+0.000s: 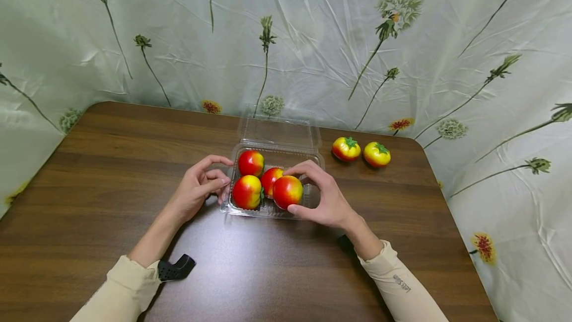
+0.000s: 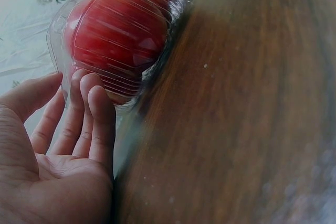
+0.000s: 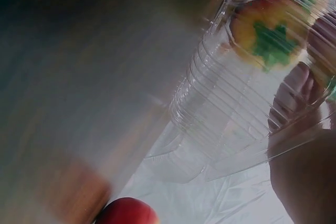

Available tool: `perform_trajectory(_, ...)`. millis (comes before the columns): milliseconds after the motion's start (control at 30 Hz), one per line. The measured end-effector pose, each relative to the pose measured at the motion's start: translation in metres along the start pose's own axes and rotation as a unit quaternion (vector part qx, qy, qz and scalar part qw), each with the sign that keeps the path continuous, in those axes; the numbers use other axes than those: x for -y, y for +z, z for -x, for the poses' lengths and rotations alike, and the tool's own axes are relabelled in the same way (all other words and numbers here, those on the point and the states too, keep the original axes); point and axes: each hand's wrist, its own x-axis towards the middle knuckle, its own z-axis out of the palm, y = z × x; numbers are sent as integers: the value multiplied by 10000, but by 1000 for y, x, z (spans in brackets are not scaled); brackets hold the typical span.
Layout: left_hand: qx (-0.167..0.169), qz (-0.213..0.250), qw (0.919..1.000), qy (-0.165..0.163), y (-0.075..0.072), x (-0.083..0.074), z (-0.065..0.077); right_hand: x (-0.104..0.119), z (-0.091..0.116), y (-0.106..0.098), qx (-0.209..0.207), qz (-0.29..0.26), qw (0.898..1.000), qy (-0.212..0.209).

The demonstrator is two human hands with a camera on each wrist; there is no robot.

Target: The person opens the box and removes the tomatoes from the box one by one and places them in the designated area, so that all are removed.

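Note:
A transparent hinged plastic box (image 1: 263,215) stands on the table with its lid raised at the back. Two red-and-yellow persimmons fill its left side, one at the back (image 1: 250,163) and one in front (image 1: 246,193); another (image 1: 270,181) sits in the middle. My right hand (image 1: 323,195) reaches over the box and pinches a persimmon (image 1: 288,192) between thumb and fingers. In the right wrist view, its fingers (image 3: 294,95) show through the clear wall. My left hand (image 1: 198,185) rests its relaxed fingertips against the left side wall, as the left wrist view also shows.
Two more persimmons, a left one (image 1: 346,149) and a right one (image 1: 377,154), lie on the brown wooden table (image 1: 111,173) to the right of the box, green leaves up. A pale curtain (image 1: 313,39) with printed flowers hangs right behind the table's far edge.

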Motion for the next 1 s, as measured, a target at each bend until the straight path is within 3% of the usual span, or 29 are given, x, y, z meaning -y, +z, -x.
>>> perform_trajectory(500,5,-13,10000,-2,0,2,-1,-3,2,-4,-482,-334,9981,-162)
perform_trajectory(1000,-18,-77,10000,2,-1,1,0,-5,1,-8,-1032,85,9944,208)
